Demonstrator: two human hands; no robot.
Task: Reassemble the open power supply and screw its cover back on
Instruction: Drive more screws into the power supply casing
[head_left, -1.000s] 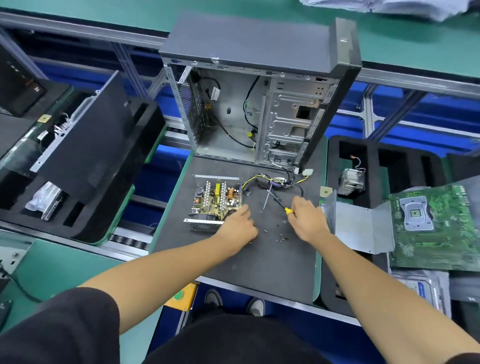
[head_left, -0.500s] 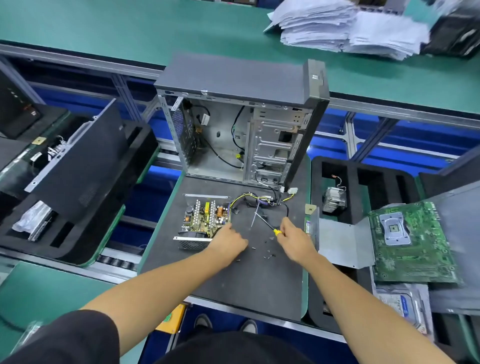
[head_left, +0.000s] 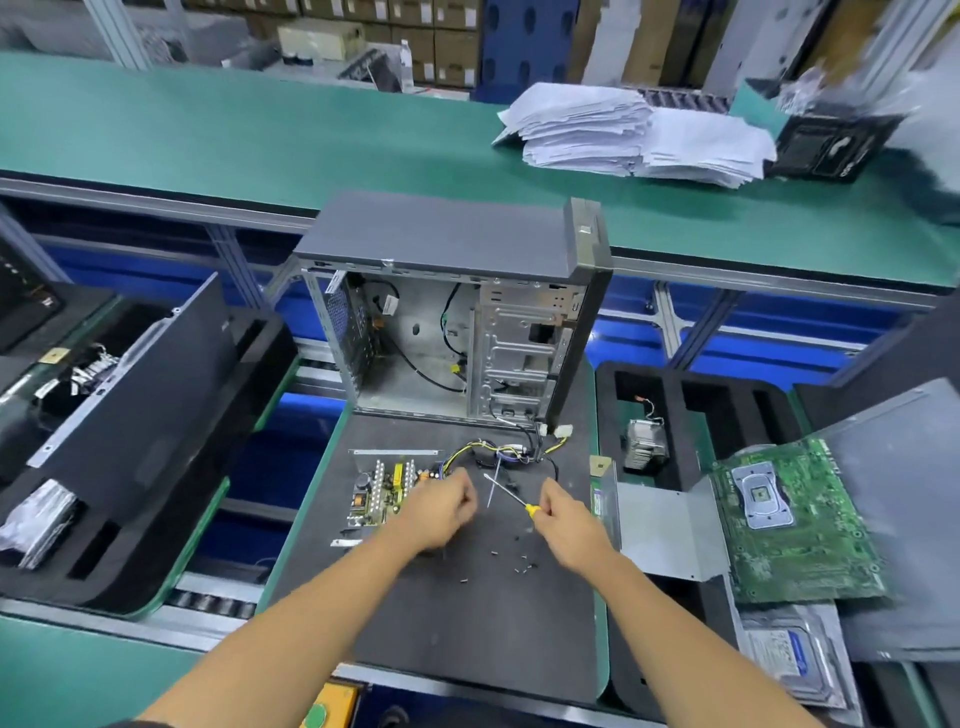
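The open power supply (head_left: 387, 491) is lying on the dark surface (head_left: 467, 623) with its circuit board showing, at nine o'clock from the left hand (head_left: 439, 512). That hand's fingers are curling in beside the board; whether they are pinching anything I cannot tell. Loose screws (head_left: 511, 558) are lying between the hands. The right hand (head_left: 563, 519) is gripping a yellow-handled screwdriver (head_left: 511, 496), its shaft pointing toward ten o'clock. The metal cover (head_left: 670, 530) is lying at three o'clock.

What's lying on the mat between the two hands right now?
In the head view, between the left hand and the right hand lies the screwdriver shaft and a thin grey strip; loose screws sit just nearer.
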